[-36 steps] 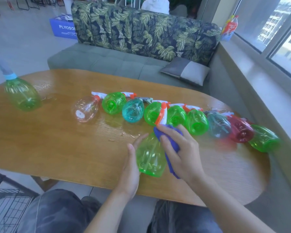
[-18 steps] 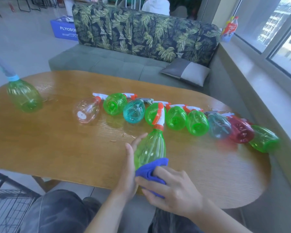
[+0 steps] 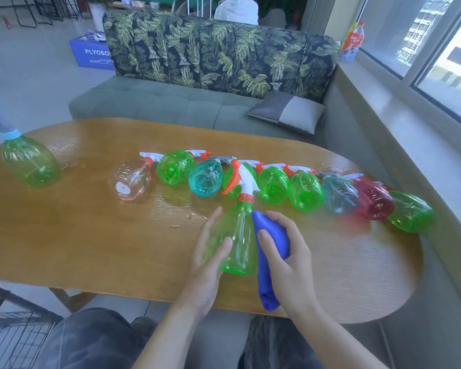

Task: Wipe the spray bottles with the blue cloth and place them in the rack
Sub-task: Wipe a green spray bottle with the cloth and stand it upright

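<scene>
A green spray bottle [image 3: 238, 243] with a white and orange trigger head stands tilted over the near part of the wooden table [image 3: 91, 235]. My left hand [image 3: 206, 262] grips its left side, fingers behind, thumb in front. My right hand [image 3: 290, 259] holds the blue cloth [image 3: 266, 265] against the bottle's right side. Behind it lies a row of several spray bottles on their sides: a clear one [image 3: 131, 179], green ones [image 3: 175, 167], teal ones [image 3: 205, 177] and a red one [image 3: 374, 199]. A black wire rack [image 3: 8, 328] shows at the bottom left.
Another green bottle [image 3: 31, 161] with a light blue neck lies at the table's far left. A grey sofa [image 3: 184, 102] with a leaf-print back and a cushion [image 3: 288, 115] is behind the table. A window ledge [image 3: 410, 129] runs along the right.
My right hand has slid the cloth from the bottle's base up along its right side. The bottle stays in my left hand and has shifted slightly.
</scene>
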Available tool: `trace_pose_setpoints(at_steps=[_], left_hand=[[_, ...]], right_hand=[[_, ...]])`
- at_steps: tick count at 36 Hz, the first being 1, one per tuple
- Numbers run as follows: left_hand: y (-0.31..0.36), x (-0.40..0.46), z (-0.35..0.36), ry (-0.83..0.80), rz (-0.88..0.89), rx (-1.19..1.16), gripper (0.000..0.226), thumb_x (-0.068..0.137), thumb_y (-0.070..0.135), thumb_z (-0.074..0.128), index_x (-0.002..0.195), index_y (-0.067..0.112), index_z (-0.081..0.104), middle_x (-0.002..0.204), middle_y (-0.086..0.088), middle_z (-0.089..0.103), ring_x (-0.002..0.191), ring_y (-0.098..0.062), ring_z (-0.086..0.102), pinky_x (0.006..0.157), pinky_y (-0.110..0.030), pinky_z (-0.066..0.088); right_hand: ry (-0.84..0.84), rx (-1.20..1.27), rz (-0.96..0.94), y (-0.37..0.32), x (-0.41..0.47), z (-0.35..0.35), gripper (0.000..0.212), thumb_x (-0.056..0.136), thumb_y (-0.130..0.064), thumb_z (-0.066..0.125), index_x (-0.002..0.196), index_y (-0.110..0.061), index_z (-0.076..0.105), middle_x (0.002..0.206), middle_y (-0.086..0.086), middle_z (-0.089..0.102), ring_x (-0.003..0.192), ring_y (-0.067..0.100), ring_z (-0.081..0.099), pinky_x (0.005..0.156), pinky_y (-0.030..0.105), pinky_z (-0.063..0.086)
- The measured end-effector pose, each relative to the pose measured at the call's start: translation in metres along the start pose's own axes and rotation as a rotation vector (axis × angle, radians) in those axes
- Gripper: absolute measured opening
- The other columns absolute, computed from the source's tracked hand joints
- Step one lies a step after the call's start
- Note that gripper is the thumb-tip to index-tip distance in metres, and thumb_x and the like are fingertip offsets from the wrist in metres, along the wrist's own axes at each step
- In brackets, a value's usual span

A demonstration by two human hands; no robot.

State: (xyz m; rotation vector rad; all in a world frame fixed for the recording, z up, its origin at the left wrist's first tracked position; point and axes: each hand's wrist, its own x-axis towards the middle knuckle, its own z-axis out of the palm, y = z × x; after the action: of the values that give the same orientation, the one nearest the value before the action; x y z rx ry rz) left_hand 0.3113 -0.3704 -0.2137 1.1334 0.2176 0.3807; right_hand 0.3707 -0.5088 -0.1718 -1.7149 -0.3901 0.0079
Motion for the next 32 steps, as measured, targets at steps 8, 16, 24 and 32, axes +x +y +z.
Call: trace_pose_setpoints(at_steps=[8, 16, 24, 32], left_hand=[[-0.003, 0.001, 0.001, -0.009, 0.014, 0.044, 0.054, 0.098, 0.051, 0.059, 0.152, 0.048, 0.057, 0.165, 0.009, 0.050, 0.157, -0.018, 0.041, 0.130, -0.060, 0.028], [0.000, 0.001, 0.001, 0.034, 0.064, 0.103, 0.049, 0.102, 0.060, 0.057, 0.149, 0.047, 0.060, 0.163, 0.010, 0.053, 0.156, -0.019, 0.043, 0.129, -0.061, 0.028], [0.005, 0.001, 0.003, 0.062, 0.008, 0.032, 0.039, 0.113, 0.049, 0.042, 0.144, 0.044, 0.065, 0.158, 0.005, 0.059, 0.150, -0.022, 0.052, 0.126, -0.062, 0.036], [-0.003, 0.002, -0.004, 0.066, 0.037, 0.161, 0.055, 0.104, 0.065, 0.046, 0.151, 0.039, 0.060, 0.163, 0.002, 0.053, 0.157, -0.026, 0.042, 0.130, -0.062, 0.026]], right_hand=[[-0.028, 0.000, -0.036, 0.008, -0.007, 0.006, 0.031, 0.098, -0.034, 0.063, 0.127, -0.040, 0.072, 0.113, -0.010, 0.066, 0.114, 0.016, 0.063, 0.094, 0.023, 0.048], [-0.009, -0.153, -0.206, -0.010, 0.032, 0.001, 0.025, 0.105, -0.032, 0.059, 0.126, -0.034, 0.073, 0.109, -0.008, 0.064, 0.107, 0.017, 0.063, 0.090, 0.017, 0.044], [-0.102, -0.420, -0.281, -0.004, 0.040, 0.024, 0.036, 0.103, -0.055, 0.046, 0.128, -0.042, 0.070, 0.104, -0.005, 0.061, 0.094, 0.010, 0.061, 0.086, 0.038, 0.053], [-0.200, -0.524, -0.742, 0.012, 0.013, 0.006, 0.029, 0.105, -0.038, 0.057, 0.126, -0.026, 0.074, 0.099, -0.001, 0.046, 0.075, 0.015, 0.052, 0.064, 0.027, 0.049]])
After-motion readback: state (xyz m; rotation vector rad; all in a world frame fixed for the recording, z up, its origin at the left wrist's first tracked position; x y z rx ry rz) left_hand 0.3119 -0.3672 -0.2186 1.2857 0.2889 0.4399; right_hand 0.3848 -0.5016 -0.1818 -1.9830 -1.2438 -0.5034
